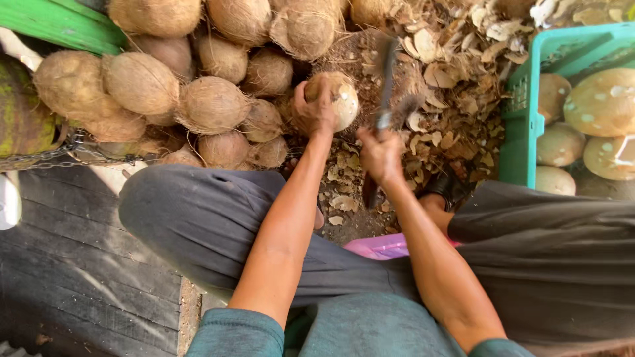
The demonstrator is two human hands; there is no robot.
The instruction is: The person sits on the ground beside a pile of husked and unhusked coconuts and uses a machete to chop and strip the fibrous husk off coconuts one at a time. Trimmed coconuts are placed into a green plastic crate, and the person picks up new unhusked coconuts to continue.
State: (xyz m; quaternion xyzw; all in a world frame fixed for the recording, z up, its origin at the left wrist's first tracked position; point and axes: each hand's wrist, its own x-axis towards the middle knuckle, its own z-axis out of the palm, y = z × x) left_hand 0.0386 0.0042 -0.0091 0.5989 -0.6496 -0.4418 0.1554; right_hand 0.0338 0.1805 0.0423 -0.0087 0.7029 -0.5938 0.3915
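Head view shows the left hand [315, 111] closed over a partly husked coconut [338, 99] on the ground beside the coconut pile [198, 79], while the right hand [380, 153], just right of it, grips a blurred blade [386, 79] raised beside the coconut.
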